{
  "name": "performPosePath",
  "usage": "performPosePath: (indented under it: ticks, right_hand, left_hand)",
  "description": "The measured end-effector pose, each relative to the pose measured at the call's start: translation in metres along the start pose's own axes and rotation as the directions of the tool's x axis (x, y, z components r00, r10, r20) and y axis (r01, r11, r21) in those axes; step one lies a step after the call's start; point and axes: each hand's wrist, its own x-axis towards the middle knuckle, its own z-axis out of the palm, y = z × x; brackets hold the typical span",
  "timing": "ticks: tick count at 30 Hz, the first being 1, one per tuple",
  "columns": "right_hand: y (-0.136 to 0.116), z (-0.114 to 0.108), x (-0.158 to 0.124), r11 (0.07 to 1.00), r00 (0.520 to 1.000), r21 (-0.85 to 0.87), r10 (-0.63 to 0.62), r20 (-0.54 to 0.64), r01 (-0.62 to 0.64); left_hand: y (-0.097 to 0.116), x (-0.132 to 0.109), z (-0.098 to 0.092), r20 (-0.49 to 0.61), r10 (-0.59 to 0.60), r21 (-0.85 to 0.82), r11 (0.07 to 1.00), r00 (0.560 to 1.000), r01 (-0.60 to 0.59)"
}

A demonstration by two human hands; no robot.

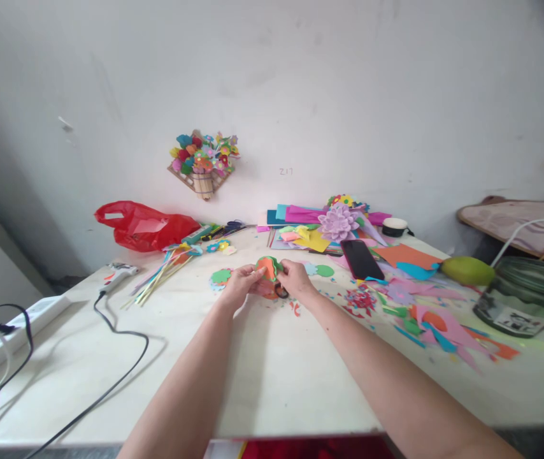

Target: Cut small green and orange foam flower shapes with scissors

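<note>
Over the middle of the table, my left hand (242, 285) is closed on a small stack of orange and green scalloped cut-outs (267, 269), thin like craft foam or paper. My right hand (295, 280) pinches the green edge of the same stack from the other side. Just below the fingers shows a black ring (281, 291), perhaps a scissor handle; whether it is held or lying there I cannot tell. Beside my left hand lie green and blue scalloped cut-outs (221, 277). A green round piece (324, 271) lies past my right hand.
Paper scraps (437, 322) and red shreds (362, 298) spread at right, near a phone (362, 259) and a glass jar (525, 299). A red bag (145, 226), thin sticks (160, 280) and a corded glue gun (118, 277) lie left. A purple flower (339, 221) stands behind.
</note>
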Motion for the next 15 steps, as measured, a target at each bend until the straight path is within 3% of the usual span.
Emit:
performPosePath:
  ticks: [4, 10, 15]
  right_hand:
    - [0.0042, 0.003, 0.0003, 0.998, 1.0, 0.06, 0.018, -0.018, -0.017]
    - [0.0059, 0.0061, 0.0, 0.998, 0.988, 0.037, 0.063, -0.143, -0.058]
    - [0.002, 0.0065, -0.0024, 1.0, 0.976, 0.01, -0.001, -0.218, 0.003]
  left_hand:
    - [-0.0011, 0.001, 0.0007, 0.013, -0.015, -0.019, 1.0, 1.0, 0.015]
    - [0.0003, 0.0009, 0.003, -0.016, -0.007, 0.005, 1.0, 1.0, 0.007]
    - [0.0014, 0.0015, 0.0036, -0.039, 0.031, 0.035, 0.999, 0.999, -0.029]
